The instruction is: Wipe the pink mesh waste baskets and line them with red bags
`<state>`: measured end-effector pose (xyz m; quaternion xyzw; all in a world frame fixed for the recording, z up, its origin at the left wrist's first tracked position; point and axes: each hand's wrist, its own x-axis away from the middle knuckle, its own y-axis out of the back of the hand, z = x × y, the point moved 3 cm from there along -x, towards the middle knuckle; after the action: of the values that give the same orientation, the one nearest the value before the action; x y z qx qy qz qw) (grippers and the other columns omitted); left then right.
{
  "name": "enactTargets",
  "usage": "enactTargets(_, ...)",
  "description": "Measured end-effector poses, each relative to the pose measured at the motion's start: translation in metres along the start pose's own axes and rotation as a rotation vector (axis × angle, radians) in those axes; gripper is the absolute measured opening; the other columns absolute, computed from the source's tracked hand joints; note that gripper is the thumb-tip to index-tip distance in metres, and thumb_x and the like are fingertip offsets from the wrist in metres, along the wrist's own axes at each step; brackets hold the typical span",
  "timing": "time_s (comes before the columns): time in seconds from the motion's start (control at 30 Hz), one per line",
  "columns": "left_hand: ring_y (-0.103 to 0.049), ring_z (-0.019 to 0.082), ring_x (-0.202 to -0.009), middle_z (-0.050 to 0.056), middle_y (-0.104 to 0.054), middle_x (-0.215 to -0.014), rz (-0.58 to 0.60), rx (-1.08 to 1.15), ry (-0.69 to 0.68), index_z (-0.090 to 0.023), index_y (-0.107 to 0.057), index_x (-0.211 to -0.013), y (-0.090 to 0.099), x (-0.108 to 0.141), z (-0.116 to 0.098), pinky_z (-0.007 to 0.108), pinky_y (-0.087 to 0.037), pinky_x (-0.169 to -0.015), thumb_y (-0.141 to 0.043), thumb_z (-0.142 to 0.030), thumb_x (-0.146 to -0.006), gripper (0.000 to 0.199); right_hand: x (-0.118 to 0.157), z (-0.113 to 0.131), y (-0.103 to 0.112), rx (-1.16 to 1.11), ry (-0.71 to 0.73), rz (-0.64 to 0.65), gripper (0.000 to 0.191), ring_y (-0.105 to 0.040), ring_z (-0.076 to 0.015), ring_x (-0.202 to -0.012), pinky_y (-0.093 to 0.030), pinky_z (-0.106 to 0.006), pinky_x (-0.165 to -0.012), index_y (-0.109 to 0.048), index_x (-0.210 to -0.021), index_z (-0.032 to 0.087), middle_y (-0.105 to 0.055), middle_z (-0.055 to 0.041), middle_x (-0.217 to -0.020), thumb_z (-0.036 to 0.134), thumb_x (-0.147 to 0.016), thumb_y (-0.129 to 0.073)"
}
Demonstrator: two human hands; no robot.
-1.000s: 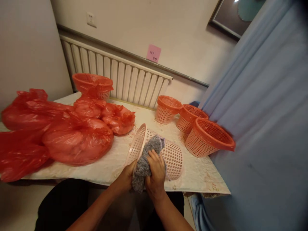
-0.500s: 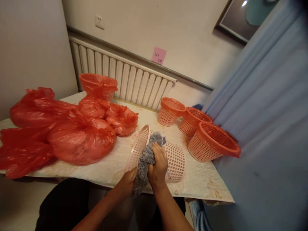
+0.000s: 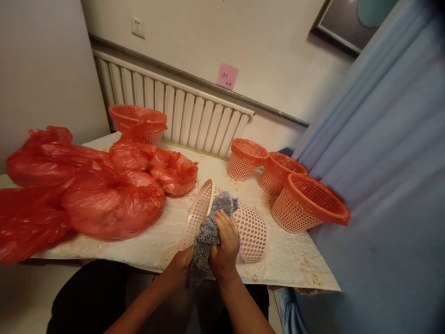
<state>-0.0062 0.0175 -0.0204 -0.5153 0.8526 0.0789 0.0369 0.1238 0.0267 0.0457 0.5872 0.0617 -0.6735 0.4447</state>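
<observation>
Pale pink basket (image 3: 252,232) lies on its side at the near edge of the table (image 3: 292,264), its mouth to the left. My right hand (image 3: 225,246) is clenched on a grey cloth (image 3: 209,229), holding it against the basket beside the rim, while my left hand (image 3: 181,264) grips the rim's near part, its fingers partly hidden. Under them a creased, pale cover (image 3: 170,232) with faint floral patches spreads over the tabletop. To my left sit bulging red plastic bags (image 3: 114,204), bunched together, with a red-lined basket (image 3: 153,138) behind them; to my right, three more lined baskets (image 3: 294,215) stand upright in a row. Beyond the table, a white radiator (image 3: 170,109) runs along the wall (image 3: 181,37), which bears a socket (image 3: 138,28), a pink note (image 3: 227,76) and a dark-framed picture (image 3: 342,25). A blue curtain (image 3: 382,185) hangs down the right side
</observation>
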Motion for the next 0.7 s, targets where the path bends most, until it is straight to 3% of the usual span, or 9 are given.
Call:
enactTargets(0.43, -0.064, 0.023, -0.085, 0.004, -0.074, -0.089, -0.046, -0.034, -0.009, -0.017, -0.072, -0.092, -0.0005, 0.0006, 0.0064, 0.032, -0.053, -0.082, -0.060, -0.029, -0.081, 0.021, 0.0057, 0.0045, 0.0018, -0.002, 0.008, -0.012, 0.061, -0.048, -0.0224, -0.130, -0.031, -0.055, -0.111, -0.055, -0.123, 0.017, -0.062, -0.0094, -0.125, 0.003, -0.067, -0.036)
enactTargets(0.7, -0.064, 0.021, -0.081, 0.004, -0.074, -0.091, -0.018, 0.069, 0.011, -0.016, -0.070, -0.103, -0.0047, 0.0031, 0.0099, 0.031, -0.053, -0.079, -0.063, -0.028, -0.081, 0.026, 0.0096, 0.0031, 0.0016, -0.010, 0.013, -0.009, 0.063, -0.047, -0.0229, -0.130, -0.030, -0.056, -0.112, -0.054, -0.124, 0.017, -0.062, -0.0098, -0.126, 0.004, -0.065, -0.036)
